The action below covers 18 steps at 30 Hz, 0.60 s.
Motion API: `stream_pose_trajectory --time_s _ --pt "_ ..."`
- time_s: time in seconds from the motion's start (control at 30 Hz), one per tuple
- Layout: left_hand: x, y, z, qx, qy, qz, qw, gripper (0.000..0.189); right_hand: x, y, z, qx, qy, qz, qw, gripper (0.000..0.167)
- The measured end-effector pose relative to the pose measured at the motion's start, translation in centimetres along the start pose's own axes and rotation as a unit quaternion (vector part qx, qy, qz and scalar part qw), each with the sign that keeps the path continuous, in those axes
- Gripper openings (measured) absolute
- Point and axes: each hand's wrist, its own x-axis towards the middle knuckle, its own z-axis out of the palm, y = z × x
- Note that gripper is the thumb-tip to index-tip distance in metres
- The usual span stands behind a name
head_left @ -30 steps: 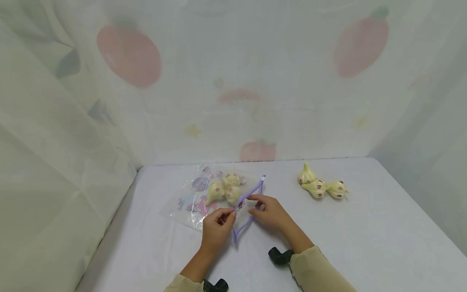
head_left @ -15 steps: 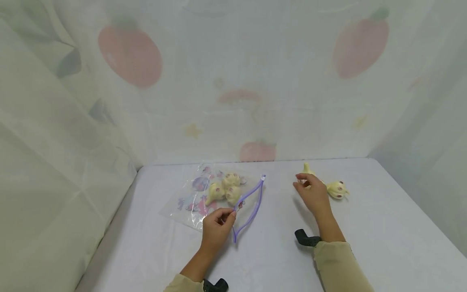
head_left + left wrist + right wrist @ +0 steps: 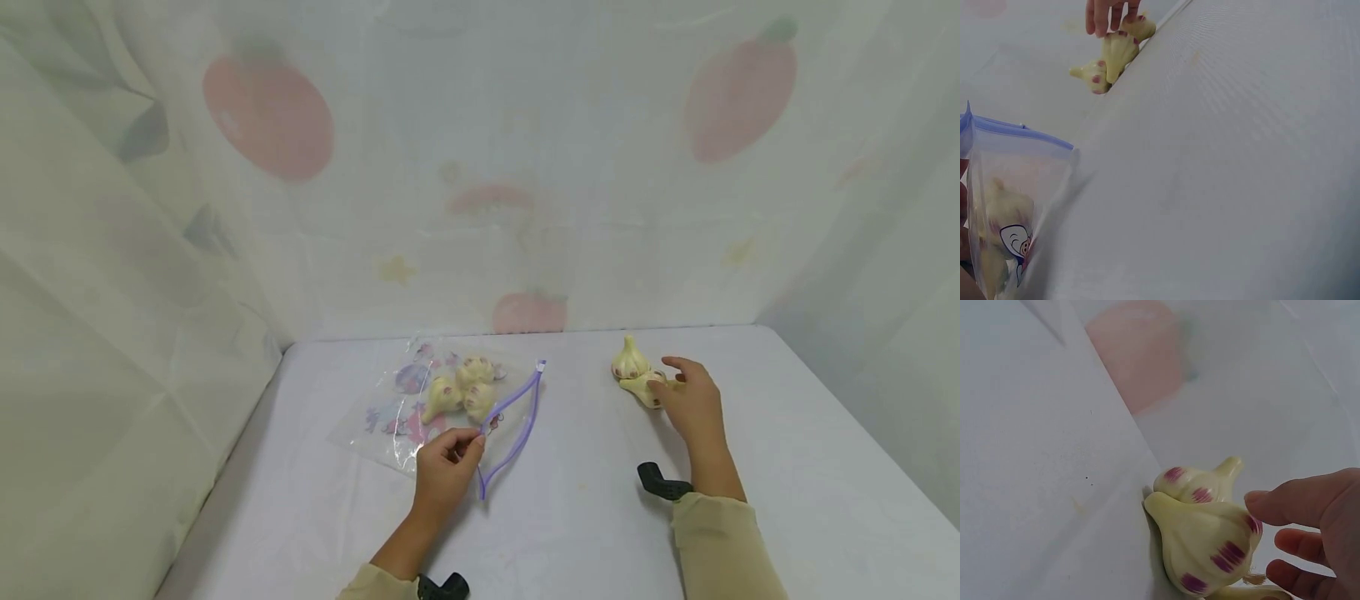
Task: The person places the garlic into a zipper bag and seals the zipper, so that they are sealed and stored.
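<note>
Nearest you: your beige sleeves (image 3: 723, 546), with a black elbow-shaped piece (image 3: 663, 483) at each wrist.

Left hand (image 3: 444, 471): grip clamped on the near-side rim of a clear plastic zip bag (image 3: 401, 412), thumb and forefinger pinching it. Bag lies left of centre on the white table (image 3: 577, 500), film glossy and wrinkled, pink, blue and violet cartoon prints on it. Its purple zip strips (image 3: 517, 454) bow apart, so the mouth is open toward your right. Three pale-yellow garlic bulbs (image 3: 478, 402) sit clustered inside, showing through the film.

Right hand (image 3: 697, 408): grip apart, thumb clear of the fingers, over the loose bulbs at right. Can't tell if it touches the rightmost loose garlic bulb (image 3: 1141, 28), which it mostly hides.

Middle loose garlic bulb (image 3: 1204, 544) lies on its side, neck pointing left: smooth, cream-yellow, shallow lobes, streaky purple patches round the base. Just behind, touching it, the third loose garlic bulb (image 3: 631, 362) stands upright, neck up, same purple marks low down.

Past the table's back edge: a white fabric backdrop (image 3: 600, 150) with faded red strawberry prints.
</note>
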Motion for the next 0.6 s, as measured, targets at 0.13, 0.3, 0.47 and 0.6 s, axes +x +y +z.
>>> stream_pose_trajectory --time_s 0.13,0.3,0.47,0.6 --pt "-0.01 -0.07 0.00 0.001 0.000 0.004 1.0000 0.007 0.27 0.44 0.20 -0.025 -0.018 -0.007 0.9995 0.053" --pt "-0.06 -0.07 0.02 0.003 0.003 0.005 1.0000 0.007 0.28 0.41 0.51 -0.026 -0.031 -0.019 0.9990 0.052" --pt "-0.01 0.01 0.05 0.009 0.006 0.009 0.9999 0.008 0.25 0.24 0.79 -0.011 -0.040 -0.027 0.9987 0.052" --pt "0.06 0.08 0.03 0.007 0.004 0.005 1.0000 0.007 0.21 0.13 0.95 0.010 -0.061 -0.027 0.9977 0.057"
